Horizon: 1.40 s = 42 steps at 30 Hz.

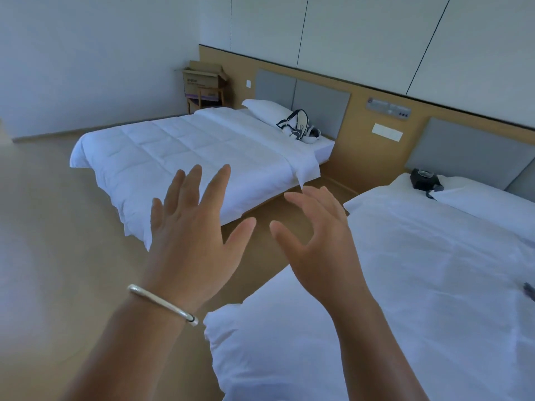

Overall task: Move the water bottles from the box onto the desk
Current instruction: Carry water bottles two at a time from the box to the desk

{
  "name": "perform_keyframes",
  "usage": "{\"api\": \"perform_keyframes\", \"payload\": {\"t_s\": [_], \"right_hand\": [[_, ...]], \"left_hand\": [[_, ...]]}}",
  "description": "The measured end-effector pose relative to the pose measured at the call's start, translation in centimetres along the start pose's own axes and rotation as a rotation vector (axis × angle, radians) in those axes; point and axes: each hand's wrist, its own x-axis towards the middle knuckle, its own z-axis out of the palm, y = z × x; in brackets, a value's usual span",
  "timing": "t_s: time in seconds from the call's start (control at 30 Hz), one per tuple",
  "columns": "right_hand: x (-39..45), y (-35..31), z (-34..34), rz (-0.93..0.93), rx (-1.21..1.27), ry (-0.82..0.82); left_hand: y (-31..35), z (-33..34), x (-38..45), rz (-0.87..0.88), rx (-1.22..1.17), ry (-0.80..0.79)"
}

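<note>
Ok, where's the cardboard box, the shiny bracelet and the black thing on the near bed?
cardboard box point(201, 82): head view, on its printed front side.
bracelet point(162, 303): head view, on the silver band across the left wrist.
black device point(423, 178): head view, on its dark body by the near bed's pillow.

1. Left hand point(188, 227): raised forward, back toward the camera, fingers spread straight, holding nothing; bangle point(162, 303) on the wrist.
2. Right hand point(321, 244): raised alongside, fingers loosely curved, holding nothing.
</note>
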Motion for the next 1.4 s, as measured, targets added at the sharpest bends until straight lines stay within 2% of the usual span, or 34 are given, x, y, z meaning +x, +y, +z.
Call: {"api": "perform_keyframes", "payload": {"t_s": [0.23, 0.43, 0.63, 0.97, 1.4], "right_hand": [[10.4, 1.8, 4.7, -0.034, 0.067, -0.077], [15.9, 1.6, 10.2, -0.042, 0.05, -0.108], [20.9, -2.0, 18.6, -0.049, 0.008, -0.099], [30.0, -14.0, 33.8, -0.069, -0.084, -0.072], [40.2, -20.7, 49.5, -0.056, -0.062, -0.166]], "left_hand": [[-2.3, 2.6, 9.6, -0.05, 0.044, 0.046], [-6.8, 3.3, 15.4, -0.094, 0.039, 0.024], [-15.8, 1.7, 21.7, -0.069, 0.015, 0.041], [-31.9, -5.4, 33.2, 0.023, -0.013, 0.049], [-48.7, -9.9, 43.5, -0.101, 0.017, 0.063]]}}
